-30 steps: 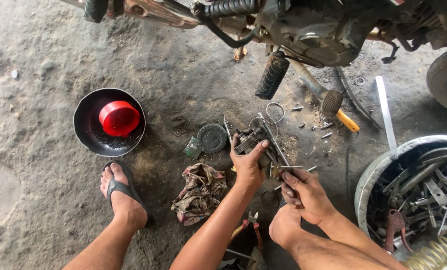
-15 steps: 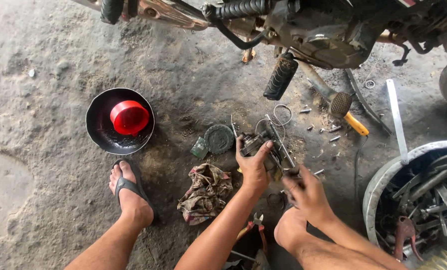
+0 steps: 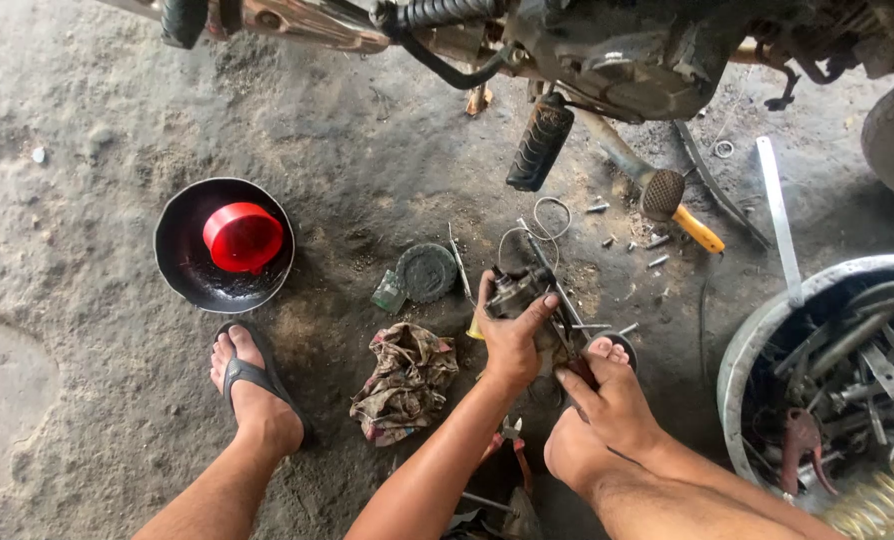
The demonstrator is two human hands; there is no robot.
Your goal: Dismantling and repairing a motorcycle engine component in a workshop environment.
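Small greasy grey metal engine part [image 3: 519, 296], gripped above the dirt floor, thin rods beside it

A pan [image 3: 182, 265] sits left of centre in the frame, with a cup [image 3: 243, 237] inside it. Below it, a foot in a sandal [image 3: 255, 385] rests on the ground. A rag [image 3: 404, 382] lies at lower centre, with a round cap [image 3: 427, 272] above it. Right of the rag, the left hand [image 3: 512, 340] grips a metal part [image 3: 517, 293]; the right hand [image 3: 617, 400] is just beside it, lower right. A hammer [image 3: 677, 208] lies upper right of the hands. A tub of tools [image 3: 767, 340] fills the lower right corner. A motorcycle [image 3: 587, 50] spans the top edge.
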